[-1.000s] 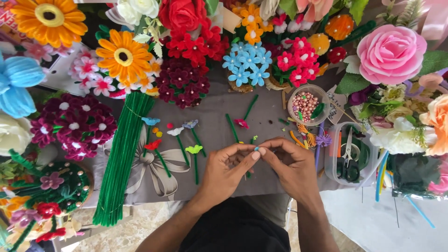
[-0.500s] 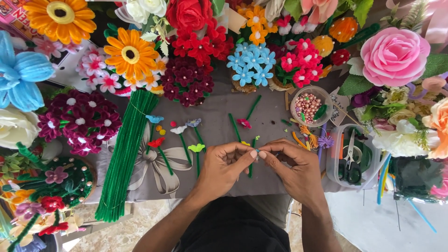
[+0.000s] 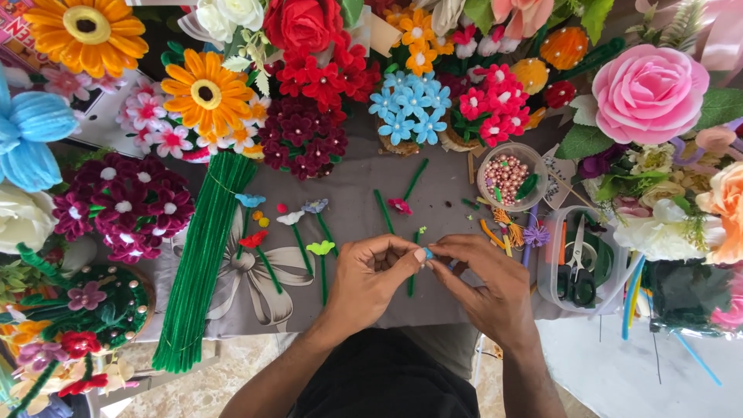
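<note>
My left hand [image 3: 370,279] and my right hand [image 3: 486,286] meet fingertip to fingertip over the grey cloth [image 3: 348,193]. Between them they pinch a small light blue piece [image 3: 428,253], mostly hidden by the fingers. A green stem [image 3: 413,271] lies on the cloth just under the fingertips. To the left lie several small finished flowers on green stems [image 3: 298,232], blue, white, red and lime. A pink flower on a stem [image 3: 401,205] lies just beyond my hands.
A thick bundle of green pipe cleaners [image 3: 203,255] lies at the left. A bowl of pink beads [image 3: 507,174] and a clear box with scissors [image 3: 576,267] stand at the right. Large handmade flowers ring the cloth, including a pink rose [image 3: 648,93] and orange daisies [image 3: 205,93].
Both hands have stayed together over the cloth, with the fingertips shifting slightly around the small blue piece. The view has drifted a little.
</note>
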